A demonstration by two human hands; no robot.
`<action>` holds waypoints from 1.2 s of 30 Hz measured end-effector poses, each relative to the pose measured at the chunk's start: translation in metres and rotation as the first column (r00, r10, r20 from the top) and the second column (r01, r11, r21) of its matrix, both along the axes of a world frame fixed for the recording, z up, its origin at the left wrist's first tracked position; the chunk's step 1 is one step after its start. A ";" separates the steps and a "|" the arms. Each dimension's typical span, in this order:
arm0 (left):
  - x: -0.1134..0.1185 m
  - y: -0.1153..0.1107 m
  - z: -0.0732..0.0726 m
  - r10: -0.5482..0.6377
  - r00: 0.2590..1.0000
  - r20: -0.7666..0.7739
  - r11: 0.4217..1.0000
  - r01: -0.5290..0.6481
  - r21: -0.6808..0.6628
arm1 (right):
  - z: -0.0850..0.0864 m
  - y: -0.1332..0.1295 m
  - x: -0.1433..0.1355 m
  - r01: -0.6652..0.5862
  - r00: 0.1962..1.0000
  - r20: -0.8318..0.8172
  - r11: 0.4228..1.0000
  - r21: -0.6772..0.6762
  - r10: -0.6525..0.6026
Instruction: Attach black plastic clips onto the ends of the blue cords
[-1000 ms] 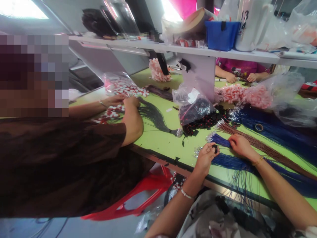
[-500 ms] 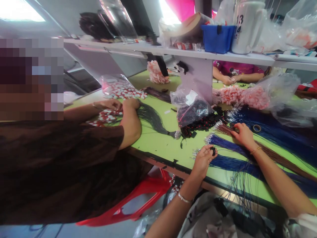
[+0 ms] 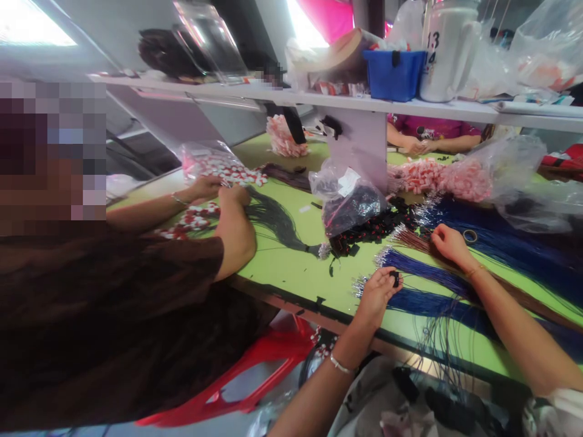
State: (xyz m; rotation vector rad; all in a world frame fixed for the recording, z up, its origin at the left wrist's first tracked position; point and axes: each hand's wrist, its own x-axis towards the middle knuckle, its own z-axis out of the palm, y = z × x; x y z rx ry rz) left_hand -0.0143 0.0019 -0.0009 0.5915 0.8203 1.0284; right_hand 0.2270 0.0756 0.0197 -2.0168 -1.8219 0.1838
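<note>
Pinches a small black piece (image 3: 395, 278) between thumb and fingertips of the left hand (image 3: 374, 294), near the blue wires (image 3: 426, 302) spread toward four o'clock. At two o'clock from there, bends the fingers of the right hand (image 3: 450, 244) at the brown wires (image 3: 412, 239); cannot tell whether gripping a strand or only touching. Looks like a step of sorting or handling single wires, judging by the pose. Calls, from here, for a fine, light pinch at the right, without dragging neighbouring strands, and a steady hold at the left. Has a dark ring (image 3: 469, 236) near the right hand at three o'clock. Farther out, at twelve o'clock from the left hand, has a heap of black pieces (image 3: 380, 226) beside a clear bag (image 3: 353, 209). Shares the green table (image 3: 291, 270) with a co-worker's hands (image 3: 234, 195) at ten o'clock, over grey wires (image 3: 277, 218).
</note>
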 end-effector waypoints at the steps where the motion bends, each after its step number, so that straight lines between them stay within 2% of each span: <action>1: 0.000 0.000 0.000 -0.001 1.000 0.000 1.000 0.001 -0.001 | 0.004 0.001 -0.007 -0.056 0.997 -0.053 0.998 0.038 0.058; 5: -0.002 0.000 0.000 0.003 1.000 0.011 1.000 -0.003 -0.012 | 0.024 0.001 -0.045 -0.272 0.922 -0.243 0.951 0.145 0.301; 8: -0.002 0.000 -0.001 0.012 0.999 0.039 1.000 -0.011 -0.019 | 0.031 -0.010 -0.069 -0.369 0.845 -0.356 0.917 0.151 0.399; 11: -0.003 0.000 -0.002 0.017 0.998 0.066 1.000 -0.016 -0.015 | 0.027 -0.030 -0.079 -0.413 0.772 -0.490 0.905 0.099 0.405; 16: -0.003 0.000 -0.005 0.002 0.995 0.098 1.000 -0.003 0.009 | 0.008 -0.058 -0.081 -0.428 0.685 -0.653 0.904 -0.003 0.323; 20: -0.002 0.000 -0.004 0.007 0.994 0.105 1.000 -0.008 0.007 | -0.002 -0.067 -0.083 -0.405 0.701 -0.645 0.914 -0.010 0.303; 28: -0.003 0.000 -0.004 -0.006 0.995 0.097 1.000 0.007 -0.006 | -0.009 -0.070 -0.084 -0.351 0.837 -0.451 0.936 -0.008 0.309; 36: -0.005 -0.001 -0.002 -0.014 0.997 0.082 1.000 0.015 -0.007 | -0.008 -0.072 -0.087 -0.322 0.863 -0.420 0.946 -0.029 0.280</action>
